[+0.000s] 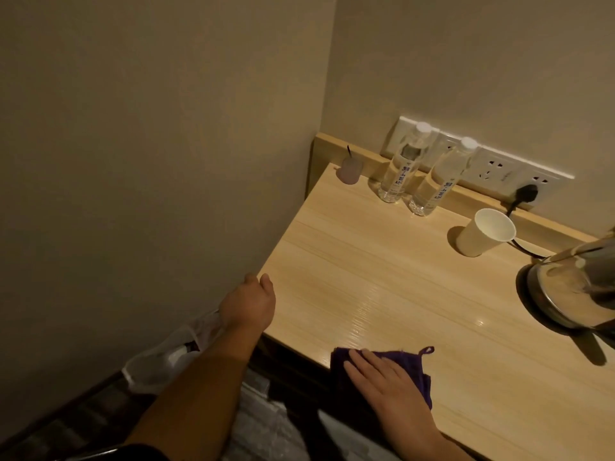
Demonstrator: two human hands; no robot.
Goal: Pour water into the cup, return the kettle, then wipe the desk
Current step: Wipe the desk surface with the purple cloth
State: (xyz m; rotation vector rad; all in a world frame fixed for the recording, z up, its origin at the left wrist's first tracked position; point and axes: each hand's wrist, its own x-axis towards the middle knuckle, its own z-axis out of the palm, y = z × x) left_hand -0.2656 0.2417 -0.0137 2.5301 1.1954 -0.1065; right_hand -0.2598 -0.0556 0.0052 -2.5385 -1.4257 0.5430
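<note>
Purple cloth (pixel 382 371) lies flat under the right hand (pixel 386 377) — desk's (pixel 366 277) near edge.

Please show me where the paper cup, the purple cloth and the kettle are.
paper cup (pixel 479 236), head view, on its outer side wall.
purple cloth (pixel 341 369), head view, on its left part.
kettle (pixel 572 294), head view, on its metal body.

One head-worn wide-angle view looks forward and steeply down from above the desk (pixel 382 277), close over its near edge. It faces the room corner, where two walls meet toward 12 o'clock. The desk fills the frame from centre toward 4 o'clock; floor shows at 7 o'clock. The kettle (pixel 579 291) is cut off by the frame edge at 3 o'clock. Straight edges bow from lens distortion.
</note>
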